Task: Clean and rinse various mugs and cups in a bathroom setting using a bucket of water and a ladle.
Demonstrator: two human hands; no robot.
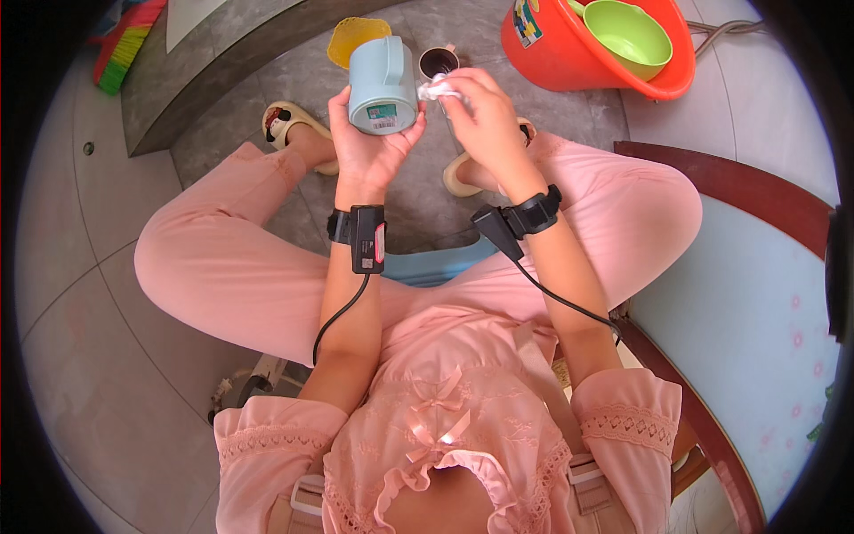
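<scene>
My left hand (375, 143) holds a light blue mug (380, 83) from below, its handle up and its labelled base tilted towards me. Pinched in the fingertips of my right hand (482, 110) is a crumpled white tissue or cloth (435, 89), close to the mug's right side. Beyond the hands, a cup with dark contents (439, 63) stands on the grey tiled floor. A yellow scalloped dish (359, 33) lies partly behind the mug.
At the upper right, a red bucket (557, 57) holds a green plastic scoop (627, 37). A multicoloured broom (127, 47) is at the upper left, beside a raised grey ledge (200, 73). A light blue panel with a dark red edge (727, 287) stands on the right.
</scene>
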